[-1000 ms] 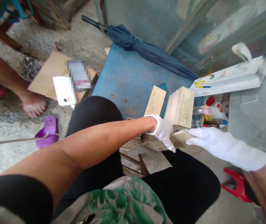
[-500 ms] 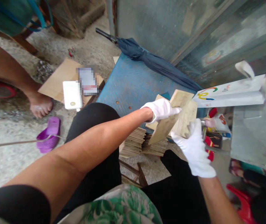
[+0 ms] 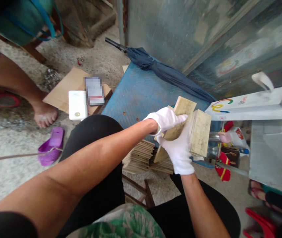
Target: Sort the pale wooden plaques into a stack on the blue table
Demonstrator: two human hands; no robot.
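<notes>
At the far left of the frame, another person's bare foot point(image 3: 43, 115) rests on the concrete, with a purple sandal point(image 3: 50, 145) below it. Right of these, a white power bank point(image 3: 77, 104) lies on a flattened cardboard box point(image 3: 65, 89).

At centre, flat stacks of thin wooden slats point(image 3: 138, 155) lie at the near edge of the blue platform point(image 3: 136, 92); a folded dark umbrella point(image 3: 165, 72) lies along its upper edge.

The left hand point(image 3: 167, 120), gloved in white, is closed over the upper part of a single tilted wooden slat point(image 3: 178, 124). The right hand point(image 3: 179, 150), also gloved, grips the same slat from below. The slat is held above the flat stacks, just left of an upright bundle of slats point(image 3: 199, 132) at centre right.

Judged progress: several stacks are laid, one slat is in hand and not yet set down, and the upright bundle is still unplaced, so work looks partway complete.

At the right edge, a white paper bag point(image 3: 250, 107) lies on its side.
</notes>
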